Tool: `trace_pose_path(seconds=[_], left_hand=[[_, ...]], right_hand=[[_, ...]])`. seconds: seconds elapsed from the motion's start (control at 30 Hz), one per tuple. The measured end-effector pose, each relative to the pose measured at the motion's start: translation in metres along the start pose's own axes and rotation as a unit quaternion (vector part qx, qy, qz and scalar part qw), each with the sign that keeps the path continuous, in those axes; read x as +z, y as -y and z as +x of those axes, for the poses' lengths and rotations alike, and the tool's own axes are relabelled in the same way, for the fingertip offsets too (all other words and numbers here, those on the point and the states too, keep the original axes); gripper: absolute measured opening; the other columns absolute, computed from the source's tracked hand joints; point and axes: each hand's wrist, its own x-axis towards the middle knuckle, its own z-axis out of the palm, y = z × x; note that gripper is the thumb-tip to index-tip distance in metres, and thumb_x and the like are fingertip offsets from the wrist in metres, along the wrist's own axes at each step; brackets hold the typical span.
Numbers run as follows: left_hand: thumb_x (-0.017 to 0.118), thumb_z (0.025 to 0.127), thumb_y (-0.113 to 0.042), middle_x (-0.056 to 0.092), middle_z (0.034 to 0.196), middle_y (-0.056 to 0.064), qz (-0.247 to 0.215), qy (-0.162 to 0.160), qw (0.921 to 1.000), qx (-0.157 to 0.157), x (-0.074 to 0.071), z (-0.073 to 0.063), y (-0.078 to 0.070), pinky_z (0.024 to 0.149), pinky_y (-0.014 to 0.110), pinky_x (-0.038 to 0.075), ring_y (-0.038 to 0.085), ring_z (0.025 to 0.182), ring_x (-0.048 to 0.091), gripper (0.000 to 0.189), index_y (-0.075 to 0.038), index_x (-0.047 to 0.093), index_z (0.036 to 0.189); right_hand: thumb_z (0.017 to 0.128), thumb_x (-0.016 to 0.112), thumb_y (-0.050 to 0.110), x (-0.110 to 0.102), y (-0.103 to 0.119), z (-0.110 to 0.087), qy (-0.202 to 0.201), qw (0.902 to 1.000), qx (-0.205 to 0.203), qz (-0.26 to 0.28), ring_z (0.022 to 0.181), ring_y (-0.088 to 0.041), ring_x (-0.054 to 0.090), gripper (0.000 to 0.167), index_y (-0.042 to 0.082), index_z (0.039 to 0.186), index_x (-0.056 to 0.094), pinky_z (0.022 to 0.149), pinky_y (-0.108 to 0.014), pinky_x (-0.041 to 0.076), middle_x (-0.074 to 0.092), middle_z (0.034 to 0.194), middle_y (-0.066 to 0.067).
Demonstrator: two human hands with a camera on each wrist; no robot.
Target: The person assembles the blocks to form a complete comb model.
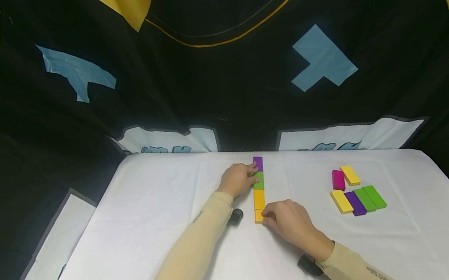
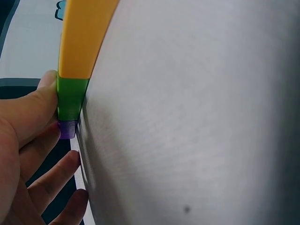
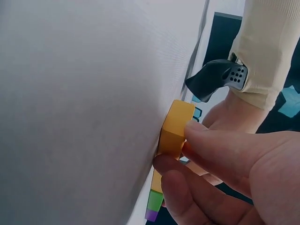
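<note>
In the middle of the white tabletop (image 1: 172, 196), four blocks lie end to end in a single line: a purple block (image 1: 258, 160) farthest off, then a green block (image 1: 259, 185), a middle yellow block (image 1: 259, 198) and a near yellow block (image 1: 258, 216). The left hand (image 1: 236, 179) rests along the line's left side, its fingers loosely spread rather than wrapped round anything, the thumb against the green block and a fingertip at the purple one. The right hand (image 1: 291, 221) pinches the near yellow block between thumb and forefinger. The step in hand looks like truing up this line; to do it well, I would let the left fingers act as a light fence and ease the near yellow block straight along the row, since a sideways nudge would probably kink it. Well apart to the right lies a second group of six: one magenta block (image 1: 338, 180), two yellow blocks (image 1: 341, 201), one purple block (image 1: 355, 203) and two green blocks (image 1: 374, 197). That makes ten in all: four yellow, three green, two purple, one magenta. Two dark wrist devices (image 1: 309, 265) show, one by each sleeve, and black cloth (image 1: 219, 90) hangs beyond.
</note>
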Motion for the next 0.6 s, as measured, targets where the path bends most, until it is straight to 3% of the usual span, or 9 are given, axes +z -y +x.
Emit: trace_pose_path(seconds=[0.43, 0.6], left_hand=[[0.073, 0.093, -0.035, 0.056, 0.143, -0.011, 0.003, -0.001, 1.0, 0.003, -0.0006, -0.0004, -0.0005, 0.114, 0.04, 0.039, 0.024, 0.136, 0.051, 0.043, -0.021, 0.065, 0.133], [0.073, 0.093, -0.035, 0.056, 0.143, -0.011, 0.002, -0.002, 1.0, 0.004, 0.0004, 0.0, -0.0001, 0.114, 0.04, 0.039, 0.023, 0.136, 0.05, 0.043, -0.021, 0.065, 0.133]], right_hand=[[0.077, 0.088, 0.017, 0.0025, -0.0033, 0.0026, -0.007, 1.0, 0.001, 0.004, 0.07, -0.011, 0.067, 0.013, 0.014, 0.088, 0.08, 0.06, -0.028, 0.054, 0.075, 0.079, 0.004], [0.077, 0.088, 0.019, -0.0014, -0.0062, 0.0021, 0.007, 0.9997, 0.013, 0.02, 0.072, -0.011, 0.066, 0.017, 0.014, 0.092, 0.08, 0.063, -0.029, 0.055, 0.075, 0.082, 0.004]])
